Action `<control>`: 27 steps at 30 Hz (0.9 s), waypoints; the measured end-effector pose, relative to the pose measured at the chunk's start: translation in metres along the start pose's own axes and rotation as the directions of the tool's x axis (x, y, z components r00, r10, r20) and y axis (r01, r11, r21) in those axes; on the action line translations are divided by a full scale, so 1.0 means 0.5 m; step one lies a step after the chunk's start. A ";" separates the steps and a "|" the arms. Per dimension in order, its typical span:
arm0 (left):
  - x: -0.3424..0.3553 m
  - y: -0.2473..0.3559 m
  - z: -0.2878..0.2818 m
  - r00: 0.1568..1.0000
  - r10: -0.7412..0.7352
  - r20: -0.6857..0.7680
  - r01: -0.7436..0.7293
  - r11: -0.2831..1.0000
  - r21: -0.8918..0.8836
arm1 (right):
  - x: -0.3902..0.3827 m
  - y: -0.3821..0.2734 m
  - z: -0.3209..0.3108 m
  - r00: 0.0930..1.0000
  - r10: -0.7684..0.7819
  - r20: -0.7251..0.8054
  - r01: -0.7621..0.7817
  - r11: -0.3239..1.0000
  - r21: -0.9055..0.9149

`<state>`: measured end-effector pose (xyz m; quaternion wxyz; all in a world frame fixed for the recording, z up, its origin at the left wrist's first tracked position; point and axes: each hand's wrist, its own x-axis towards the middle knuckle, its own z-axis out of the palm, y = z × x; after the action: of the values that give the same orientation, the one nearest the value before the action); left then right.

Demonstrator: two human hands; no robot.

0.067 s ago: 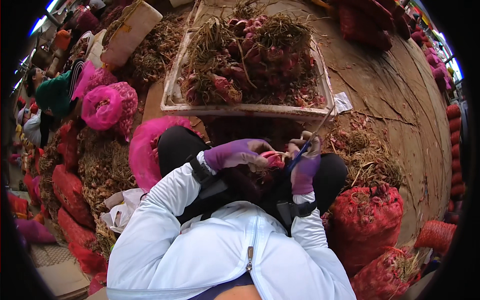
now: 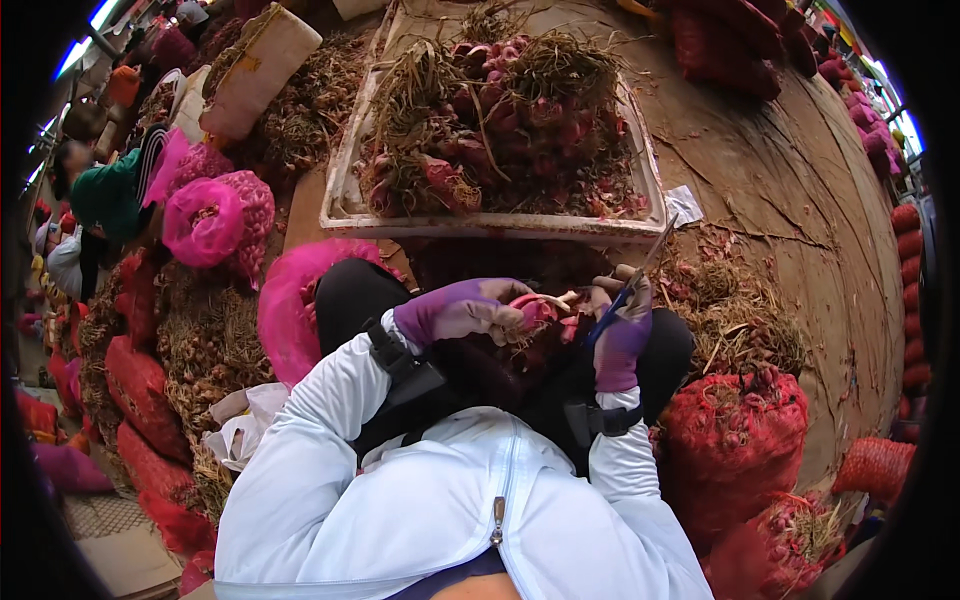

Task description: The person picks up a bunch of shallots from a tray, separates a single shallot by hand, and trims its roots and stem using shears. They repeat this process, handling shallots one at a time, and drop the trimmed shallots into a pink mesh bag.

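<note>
My left hand [image 2: 465, 312], in a purple and grey glove, grips a red shallot bulb [image 2: 538, 318] with a pale stalk, in front of my chest. Just right of it, my right hand [image 2: 620, 330] in a similar glove is closed on the blue handle [image 2: 605, 320] of a long-bladed cutting tool, whose thin metal blade [image 2: 655, 250] points up toward the top right. Below the hands lie my dark trousers and a dim pile that I cannot make out. Beyond them stands a white foam tray [image 2: 470, 225] heaped with shallots and dry stalks [image 2: 520, 120].
A pink mesh bag [image 2: 288, 310] sits by my left knee; red sacks [image 2: 733, 440] and a stalk pile [image 2: 730, 320] are at my right. More sacks and heaps surround a ground sheet [image 2: 800, 200]. A person in green [image 2: 105, 195] sits at far left.
My hands have moved slightly apart, my left leftward and my right rightward with the blade. The bulb in my left hand has tilted a little.
</note>
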<state>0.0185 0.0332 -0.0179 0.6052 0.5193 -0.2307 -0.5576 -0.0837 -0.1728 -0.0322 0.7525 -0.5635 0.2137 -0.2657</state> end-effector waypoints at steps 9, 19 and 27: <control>0.023 0.002 0.027 0.999 0.035 -0.010 -0.036 0.994 -0.108 | -0.039 -0.005 0.043 0.948 0.180 0.261 -0.145 0.978 -0.148; 0.034 0.000 0.057 0.993 -0.072 -0.092 0.026 0.902 -0.431 | -0.032 -0.040 0.040 0.789 -0.391 0.474 0.607 0.617 -0.501; 0.052 -0.059 0.040 0.841 0.537 0.061 -0.501 0.733 0.461 | -0.013 -0.089 0.030 0.660 -0.344 0.668 0.720 0.544 -0.431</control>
<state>-0.0045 0.0066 -0.0446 0.6046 0.5828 -0.4680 -0.2754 -0.0865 -0.1675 0.0149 0.4016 -0.8786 -0.1028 -0.2371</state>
